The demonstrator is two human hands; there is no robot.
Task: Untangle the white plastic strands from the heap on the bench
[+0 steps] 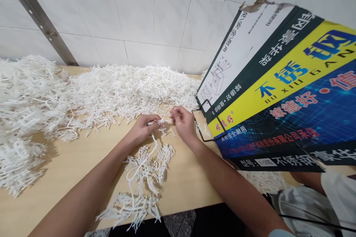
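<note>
My left hand [144, 127] is closed on a white branched plastic sprig [162, 121], pinched between thumb and fingers. My right hand [183, 121] has its fingers bent together at the sprig's right end; the tips look pinched on the thin white prongs. Below both hands, a cluster of similar white sprigs [143, 177] joined by a bent stem lies on the wooden table [194, 187] and reaches its front edge. A few loose white bits are scattered just under the fingers.
A long heap of white plastic pieces [133, 85] lines the wall, with more at left. To the right, a printed cardboard sheet [267, 92] stands in a black wire stand [205, 140]. Past it, another person's light clothing [306, 203] shows. A metal bracket [41, 20] is on the tiled wall.
</note>
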